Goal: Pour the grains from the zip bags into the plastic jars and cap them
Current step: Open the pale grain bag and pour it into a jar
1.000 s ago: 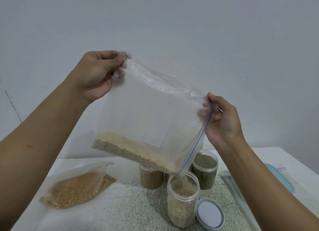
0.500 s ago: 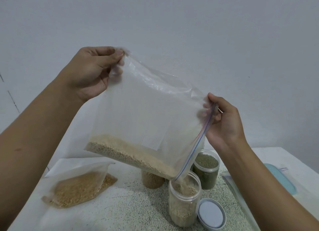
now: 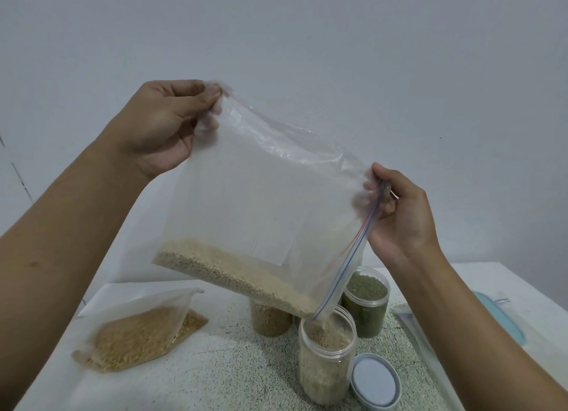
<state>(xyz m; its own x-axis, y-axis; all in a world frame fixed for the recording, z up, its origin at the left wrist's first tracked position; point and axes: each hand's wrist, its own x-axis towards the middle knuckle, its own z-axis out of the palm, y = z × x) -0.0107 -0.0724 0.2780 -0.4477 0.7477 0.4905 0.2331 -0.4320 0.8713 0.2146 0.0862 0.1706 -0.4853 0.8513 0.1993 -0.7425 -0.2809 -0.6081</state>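
You're mid-pour. L hand [image 3: 163, 127] pinches the bag [image 3: 261, 201] at its top corner, thumb and fingers curled on the plastic; R hand [image 3: 402, 223] pinches the zip edge. Bag's tilted, low zip corner just above the jar [image 3: 325, 358] mouth, grains [image 3: 227, 269] trickling in. Jar looks well filled, plenty left in bag. Next, I'd say: raise L side slowly so nothing overshoots the rim, then cap w/ lid [image 3: 375, 380] beside the jar.

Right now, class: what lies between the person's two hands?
In the head view, a clear zip bag of pale grains stretches between the left hand and the right hand.
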